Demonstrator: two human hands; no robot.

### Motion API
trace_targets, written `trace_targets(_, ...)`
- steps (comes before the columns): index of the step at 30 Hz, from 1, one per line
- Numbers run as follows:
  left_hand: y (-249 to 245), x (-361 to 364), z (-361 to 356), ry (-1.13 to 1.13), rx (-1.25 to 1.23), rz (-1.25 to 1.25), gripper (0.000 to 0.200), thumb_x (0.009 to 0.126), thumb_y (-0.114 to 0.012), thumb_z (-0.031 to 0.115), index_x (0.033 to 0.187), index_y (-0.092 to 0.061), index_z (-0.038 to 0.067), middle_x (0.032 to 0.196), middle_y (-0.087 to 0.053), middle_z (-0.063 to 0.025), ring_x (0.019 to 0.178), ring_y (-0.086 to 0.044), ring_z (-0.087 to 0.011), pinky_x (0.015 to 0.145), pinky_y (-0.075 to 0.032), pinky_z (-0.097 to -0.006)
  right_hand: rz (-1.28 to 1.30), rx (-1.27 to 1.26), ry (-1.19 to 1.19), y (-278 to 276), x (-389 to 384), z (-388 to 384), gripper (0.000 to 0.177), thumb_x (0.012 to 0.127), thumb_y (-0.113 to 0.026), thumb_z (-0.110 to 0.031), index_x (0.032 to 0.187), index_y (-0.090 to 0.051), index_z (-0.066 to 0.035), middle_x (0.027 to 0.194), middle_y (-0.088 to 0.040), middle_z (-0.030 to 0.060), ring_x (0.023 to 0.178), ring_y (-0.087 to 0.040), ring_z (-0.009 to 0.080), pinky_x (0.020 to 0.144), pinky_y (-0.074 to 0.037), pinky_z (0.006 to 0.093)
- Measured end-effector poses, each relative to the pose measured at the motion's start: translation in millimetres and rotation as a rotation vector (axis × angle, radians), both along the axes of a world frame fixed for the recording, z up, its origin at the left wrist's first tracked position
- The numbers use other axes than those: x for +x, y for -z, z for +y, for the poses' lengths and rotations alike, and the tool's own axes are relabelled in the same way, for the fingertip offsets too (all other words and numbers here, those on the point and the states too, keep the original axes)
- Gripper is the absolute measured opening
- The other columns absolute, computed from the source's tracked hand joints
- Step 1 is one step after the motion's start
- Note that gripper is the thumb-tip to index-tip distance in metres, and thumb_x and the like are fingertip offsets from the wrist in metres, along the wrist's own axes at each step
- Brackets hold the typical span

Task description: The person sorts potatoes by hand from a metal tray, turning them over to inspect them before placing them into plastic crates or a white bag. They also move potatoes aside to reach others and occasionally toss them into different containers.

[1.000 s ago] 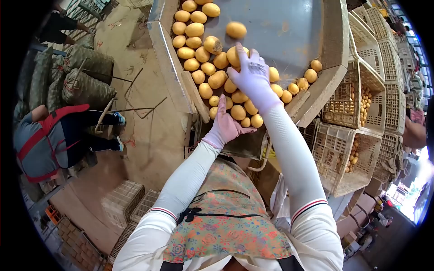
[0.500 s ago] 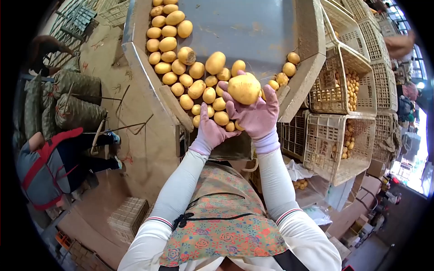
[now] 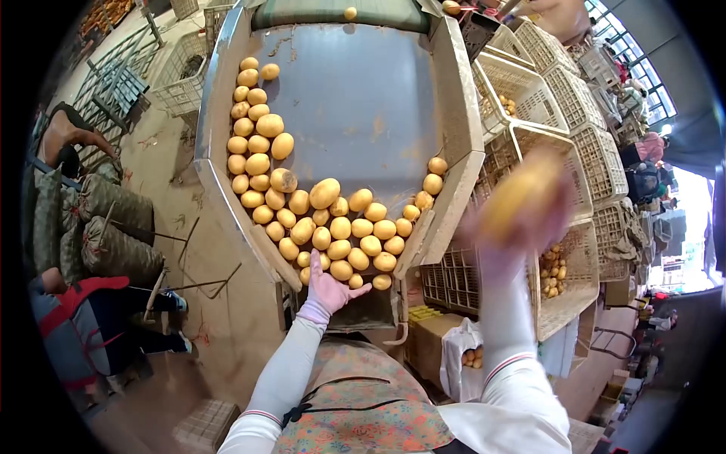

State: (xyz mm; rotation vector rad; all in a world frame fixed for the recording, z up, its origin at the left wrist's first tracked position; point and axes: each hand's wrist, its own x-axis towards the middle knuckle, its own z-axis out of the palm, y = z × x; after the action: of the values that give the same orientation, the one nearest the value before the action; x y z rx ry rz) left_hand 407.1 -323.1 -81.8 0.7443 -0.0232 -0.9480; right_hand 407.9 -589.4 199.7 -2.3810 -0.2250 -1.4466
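Many yellow potatoes (image 3: pixel 340 248) lie in the lower end and along the left side of a metal chute (image 3: pixel 355 106). My left hand (image 3: pixel 330 292), in a pink glove, is at the chute's bottom edge with its fingers apart, touching the lowest potatoes and holding none. My right hand (image 3: pixel 522 219), gloved too and smeared by motion, is out to the right over the plastic crates. It holds a large potato (image 3: pixel 522 198), also blurred.
Stacked crates (image 3: pixel 575 280), some with potatoes, stand at the right. A white bag (image 3: pixel 460 356) with potatoes is below them. Full sacks (image 3: pixel 121 250) and a seated person (image 3: pixel 91 325) are at the left; another person (image 3: pixel 72 140) bends behind.
My right hand has moved from above the chute's potatoes out to the right with the large potato. My left hand stays at the chute's edge. The view has shifted, showing more of the chute's far end.
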Motion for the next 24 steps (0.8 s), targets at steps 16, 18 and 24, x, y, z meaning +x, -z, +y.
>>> trace_targets(16,-19.7,3.0,7.5,-0.139,-0.367,0.713,0.074,0.095,-0.054,0.061,0.155,-0.034,0.022,0.159,-0.038,-0.0087,0.144,-0.038,-0.0372,0.109,-0.033,-0.0733,0.947,-0.152,0.23,210.8,-11.6,86.4,0.078,0.088,-0.067,-0.045,0.151,-0.043,-0.005,0.158,-0.036,0.0243,0.143,-0.036,0.0416,0.115,-0.023,0.0605)
trace_targets(18,-17.8,3.2,2.6,-0.157,-0.377,0.746,0.074,0.094,-0.055,0.061,0.155,-0.035,0.022,0.159,-0.038,-0.0086,0.143,-0.039,-0.0362,0.107,-0.035,-0.0731,0.838,0.006,0.272,199.6,8.4,95.6,0.068,0.085,-0.069,-0.033,0.144,-0.049,-0.005,0.15,-0.045,0.0228,0.135,-0.044,0.0407,0.113,-0.029,0.057)
trace_targets(24,-16.5,7.2,-5.0,-0.185,-0.157,0.725,0.06,0.096,-0.054,0.048,0.15,-0.04,0.024,0.156,-0.041,-0.0062,0.14,-0.044,-0.0343,0.105,-0.037,-0.0726,0.81,-0.284,0.015,191.1,94.3,119.6,0.059,0.075,-0.071,-0.011,0.132,-0.058,-0.012,0.138,-0.054,0.0177,0.129,-0.05,0.0374,0.11,-0.037,0.0524)
